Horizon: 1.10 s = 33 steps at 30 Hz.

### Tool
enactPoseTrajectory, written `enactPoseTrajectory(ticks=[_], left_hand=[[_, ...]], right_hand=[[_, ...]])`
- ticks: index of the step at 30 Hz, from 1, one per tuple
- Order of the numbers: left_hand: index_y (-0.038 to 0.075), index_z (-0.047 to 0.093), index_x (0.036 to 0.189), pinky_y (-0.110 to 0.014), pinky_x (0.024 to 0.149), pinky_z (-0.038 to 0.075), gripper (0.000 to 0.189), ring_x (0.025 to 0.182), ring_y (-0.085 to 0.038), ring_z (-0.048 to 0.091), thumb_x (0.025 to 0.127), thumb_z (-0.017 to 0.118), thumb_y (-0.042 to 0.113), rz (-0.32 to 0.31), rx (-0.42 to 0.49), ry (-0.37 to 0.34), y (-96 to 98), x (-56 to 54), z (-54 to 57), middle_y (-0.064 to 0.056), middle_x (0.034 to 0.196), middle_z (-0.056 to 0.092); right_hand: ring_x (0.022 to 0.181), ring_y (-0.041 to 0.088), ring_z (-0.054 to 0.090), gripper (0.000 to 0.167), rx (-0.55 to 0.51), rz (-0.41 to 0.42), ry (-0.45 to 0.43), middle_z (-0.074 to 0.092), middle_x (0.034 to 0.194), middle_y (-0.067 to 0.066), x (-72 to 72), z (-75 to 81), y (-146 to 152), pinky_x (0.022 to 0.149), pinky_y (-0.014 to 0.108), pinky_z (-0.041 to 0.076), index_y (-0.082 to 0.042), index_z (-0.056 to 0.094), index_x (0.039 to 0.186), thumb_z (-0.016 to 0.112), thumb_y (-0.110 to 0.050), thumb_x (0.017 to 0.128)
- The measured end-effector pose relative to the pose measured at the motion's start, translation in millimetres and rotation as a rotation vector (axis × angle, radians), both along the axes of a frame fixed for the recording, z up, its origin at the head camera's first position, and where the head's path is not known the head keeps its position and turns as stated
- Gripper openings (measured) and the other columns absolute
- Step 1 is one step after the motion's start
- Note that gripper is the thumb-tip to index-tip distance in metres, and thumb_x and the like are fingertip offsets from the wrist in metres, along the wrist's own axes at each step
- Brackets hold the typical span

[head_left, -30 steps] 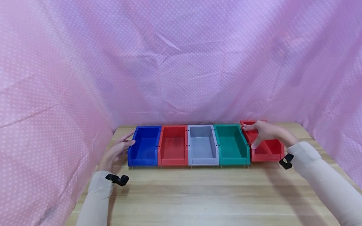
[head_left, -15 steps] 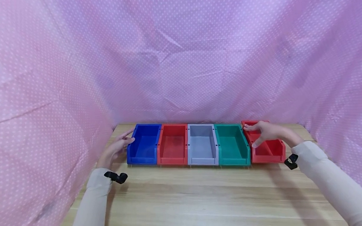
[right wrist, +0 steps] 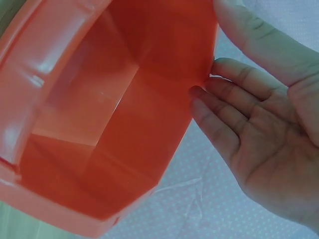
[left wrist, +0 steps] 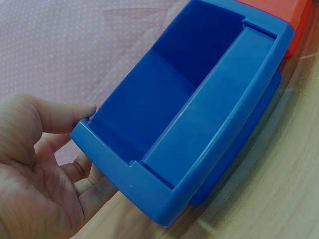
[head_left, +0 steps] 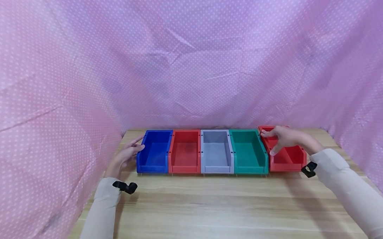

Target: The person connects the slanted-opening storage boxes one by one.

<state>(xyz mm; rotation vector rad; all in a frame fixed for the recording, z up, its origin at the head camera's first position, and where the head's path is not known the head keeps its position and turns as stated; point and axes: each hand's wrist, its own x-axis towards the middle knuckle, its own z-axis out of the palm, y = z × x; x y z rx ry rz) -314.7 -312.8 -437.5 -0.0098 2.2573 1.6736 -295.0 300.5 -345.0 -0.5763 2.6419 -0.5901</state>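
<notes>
Several storage bins stand side by side in a row on a wooden table. At the left end is a blue bin [head_left: 154, 152], its side wall pinched by my left hand [head_left: 126, 157]. The thumb lies over the rim and the fingers bend against the outside, as the left wrist view shows. My right hand [head_left: 285, 137] reaches over a red bin [head_left: 288, 165] at the right end. Its fairly straight fingers [right wrist: 219, 119] touch the bin's edge, thumb spread apart from them. Between these two stand another red bin [head_left: 184, 151], a grey bin [head_left: 216, 150] and a green bin [head_left: 248, 151].
A pink dotted curtain [head_left: 190, 81] hangs close behind the bins and along both sides. The wooden table [head_left: 198, 210] stretches in front of the row. Each wrist wears a black mount, the left one [head_left: 125, 187] near the table's left side.
The whole head view has shifted slightly, bins and curtain together. Both hands stay at the same bins, and the row keeps its order.
</notes>
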Motion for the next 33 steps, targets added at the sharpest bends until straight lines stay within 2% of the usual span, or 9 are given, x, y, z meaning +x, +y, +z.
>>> enactPoseTrajectory(ticks=[7,12,16,21,22,26,27,29,33], left_hand=[[0.025,0.017,0.165,-0.023,0.082,0.047,0.068,0.108,-0.012,0.050,0.107,0.054,0.025,0.010,-0.023,0.002,-0.5,-0.6,0.3,-0.004,0.128,0.044],[0.026,0.019,0.164,-0.024,0.076,0.041,0.068,0.097,-0.009,0.047,0.106,0.054,0.028,0.023,-0.046,0.002,-0.8,-3.1,0.9,0.000,0.126,0.044],[0.026,0.017,0.165,-0.025,0.077,0.041,0.068,0.100,-0.010,0.048,0.107,0.053,0.027,0.019,-0.047,-0.009,-1.4,-5.1,1.5,-0.003,0.131,0.043],[0.025,0.015,0.165,-0.028,0.090,0.043,0.068,0.118,-0.020,0.047,0.107,0.052,0.024,0.010,-0.038,-0.019,-0.4,-6.2,1.6,-0.009,0.137,0.041],[0.024,0.015,0.165,-0.028,0.089,0.043,0.068,0.117,-0.019,0.047,0.107,0.052,0.024,0.009,-0.041,-0.014,-0.2,-6.5,1.7,-0.008,0.136,0.042],[0.028,0.018,0.165,-0.024,0.072,0.039,0.067,0.090,-0.009,0.044,0.107,0.052,0.027,0.018,-0.065,0.000,-0.3,-7.8,3.0,-0.002,0.126,0.042],[0.028,0.018,0.164,-0.024,0.071,0.040,0.067,0.088,-0.008,0.044,0.107,0.052,0.028,0.016,-0.070,0.004,-0.1,-7.8,4.3,-0.002,0.126,0.043],[0.029,0.019,0.164,-0.023,0.068,0.040,0.067,0.087,-0.007,0.045,0.107,0.053,0.028,0.019,-0.062,0.003,-0.4,-7.4,5.6,-0.003,0.127,0.044],[0.027,0.018,0.164,-0.024,0.079,0.048,0.069,0.103,-0.009,0.051,0.106,0.054,0.027,0.008,-0.045,0.005,-1.3,-7.8,5.8,-0.005,0.131,0.045]], right_hand=[[0.136,0.058,0.036,0.094,-0.034,-0.029,-0.030,0.043,0.153,0.030,2.4,-6.8,2,0.085,0.046,0.061,0.000,0.044,0.151,0.091,-0.028,0.075],[0.137,0.058,0.034,0.091,-0.056,-0.024,-0.019,0.042,0.154,0.029,-0.1,-10.2,2,0.085,0.045,0.061,0.001,0.045,0.150,0.090,-0.025,0.076],[0.138,0.059,0.033,0.091,-0.061,-0.030,-0.020,0.039,0.156,0.029,-2.0,-10.9,2,0.086,0.046,0.060,0.000,0.045,0.150,0.090,-0.026,0.076],[0.135,0.058,0.036,0.089,-0.040,-0.033,-0.012,0.044,0.152,0.030,-2.5,-10.4,-1,0.084,0.045,0.061,0.002,0.046,0.149,0.091,-0.024,0.075],[0.135,0.058,0.037,0.089,-0.036,-0.032,-0.010,0.045,0.151,0.031,-2.5,-9.7,-2,0.084,0.045,0.061,0.002,0.047,0.148,0.091,-0.023,0.075],[0.136,0.059,0.036,0.087,-0.032,-0.028,-0.008,0.045,0.151,0.030,-3.1,-9.0,-3,0.087,0.046,0.060,0.004,0.047,0.147,0.090,-0.021,0.075],[0.136,0.059,0.036,0.088,-0.036,-0.034,-0.014,0.044,0.151,0.029,-2.9,-9.7,-2,0.087,0.045,0.060,0.003,0.047,0.148,0.090,-0.022,0.075],[0.137,0.059,0.035,0.089,-0.040,-0.043,-0.030,0.042,0.153,0.030,-3.9,-10.2,-1,0.086,0.044,0.060,0.001,0.045,0.149,0.090,-0.023,0.076],[0.136,0.058,0.034,0.094,-0.054,-0.066,-0.060,0.039,0.155,0.031,-4.1,-12.1,1,0.084,0.042,0.061,-0.001,0.042,0.151,0.091,-0.026,0.075]])
